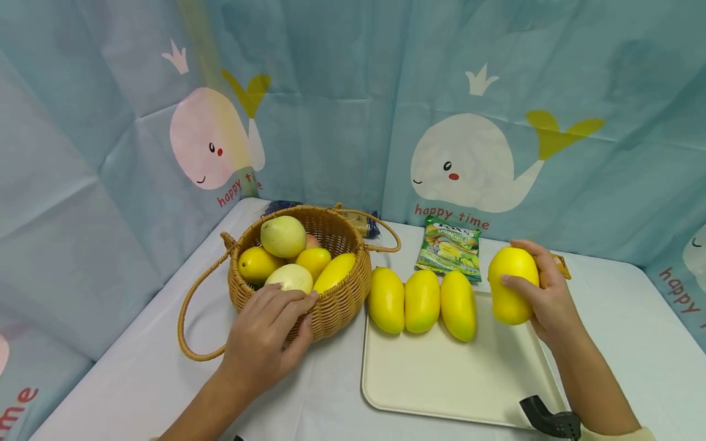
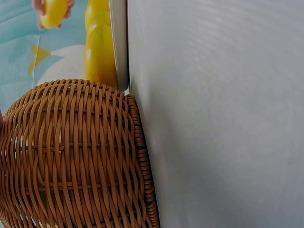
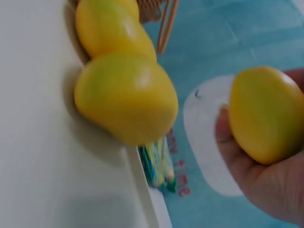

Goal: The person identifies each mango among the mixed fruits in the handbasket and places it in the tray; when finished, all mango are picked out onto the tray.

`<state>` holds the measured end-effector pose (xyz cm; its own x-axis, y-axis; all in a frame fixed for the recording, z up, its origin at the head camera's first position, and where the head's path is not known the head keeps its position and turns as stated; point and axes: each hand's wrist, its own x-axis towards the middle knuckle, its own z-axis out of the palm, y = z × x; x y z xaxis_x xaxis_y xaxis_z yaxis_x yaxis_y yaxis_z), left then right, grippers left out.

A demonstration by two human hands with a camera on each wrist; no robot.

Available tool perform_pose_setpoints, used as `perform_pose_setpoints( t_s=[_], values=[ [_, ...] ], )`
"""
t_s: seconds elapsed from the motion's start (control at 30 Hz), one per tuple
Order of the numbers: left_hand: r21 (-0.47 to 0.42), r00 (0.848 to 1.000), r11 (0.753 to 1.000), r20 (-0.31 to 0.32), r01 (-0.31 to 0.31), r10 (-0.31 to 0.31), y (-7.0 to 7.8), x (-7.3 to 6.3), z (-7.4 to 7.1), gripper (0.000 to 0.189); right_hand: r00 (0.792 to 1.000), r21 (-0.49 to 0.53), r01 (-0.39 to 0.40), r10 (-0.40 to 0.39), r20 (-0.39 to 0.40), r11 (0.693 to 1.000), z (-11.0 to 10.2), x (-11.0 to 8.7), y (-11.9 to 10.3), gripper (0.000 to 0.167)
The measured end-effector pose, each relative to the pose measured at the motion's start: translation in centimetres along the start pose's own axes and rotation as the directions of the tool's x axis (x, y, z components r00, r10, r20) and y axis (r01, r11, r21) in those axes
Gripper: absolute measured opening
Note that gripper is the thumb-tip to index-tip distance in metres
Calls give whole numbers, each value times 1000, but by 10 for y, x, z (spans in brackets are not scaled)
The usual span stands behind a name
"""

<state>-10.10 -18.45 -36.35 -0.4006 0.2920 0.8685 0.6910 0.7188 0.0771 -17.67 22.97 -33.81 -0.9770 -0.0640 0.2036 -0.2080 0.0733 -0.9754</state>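
Prob. mid-job: 3 mangoes point(image 1: 421, 301) sit in a row along far edge of tray point(image 1: 458, 380), R hand point(image 1: 553, 309) grips a 4th mango point(image 1: 512, 291) nr its far R corner, L hand point(image 1: 265, 334) holds rim of basket point(image 1: 344, 309), w/ other fruit point(image 1: 283, 237) left inside.

Mango point(image 1: 513, 288): yellow, smooth, gripped roughly upright in right hand point(image 1: 551, 300), beside three similar mangoes point(image 1: 422, 301). Basket point(image 1: 339, 309): tan wicker, upright, containing fruit point(image 1: 283, 237), near rim held by left hand point(image 1: 265, 334).
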Motion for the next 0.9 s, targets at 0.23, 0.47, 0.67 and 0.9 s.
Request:
perform_pose_setpoints(
  t_s=[0.23, 0.47, 0.67, 0.9],
  values=[
    [0, 1000, 1000, 7, 2, -2, 0, 0, 0, 31, 979, -238, -182, 199, 49, 954, -21, 9, 17, 67],
    [0, 1000, 1000, 7, 3, -3, 0, 0, 0, 31, 920, -379, -339, 387, 57, 861, -27, 14, 30, 77],
    [0, 1000, 1000, 4, -1, 1, 0, 0, 0, 31, 904, -470, -361, 426, 38, 806, -24, 15, 37, 81],
    [5, 1000, 1000, -6, -9, 10, 0, 1, 0, 31, 891, -528, -367, 453, 37, 766, -22, 16, 40, 84]
  ],
)
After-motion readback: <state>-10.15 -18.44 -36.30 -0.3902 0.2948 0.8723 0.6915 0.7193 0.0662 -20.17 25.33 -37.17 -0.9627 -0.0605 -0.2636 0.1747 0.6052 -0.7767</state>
